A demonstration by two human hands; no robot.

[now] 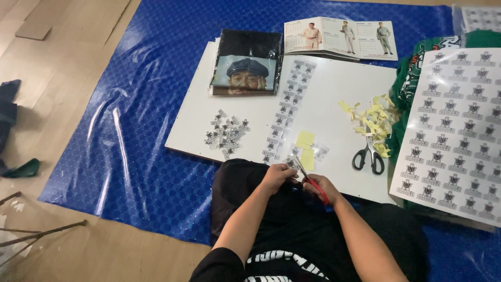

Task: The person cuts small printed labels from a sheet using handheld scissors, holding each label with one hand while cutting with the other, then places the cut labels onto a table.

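Note:
My left hand pinches a small strip of printed stickers over my lap at the near edge of a white board. My right hand grips red-handled scissors whose blades meet that strip. A pile of small cut stickers lies on the board to the left. Long uncut sticker strips run down the board's middle. Yellow backing squares lie just beyond my hands.
Black-handled scissors rest beside a heap of yellow paper scraps. A large sticker sheet lies at right over green cloth. A bagged black shirt and an open booklet sit at the back. A blue tarp covers the wooden floor.

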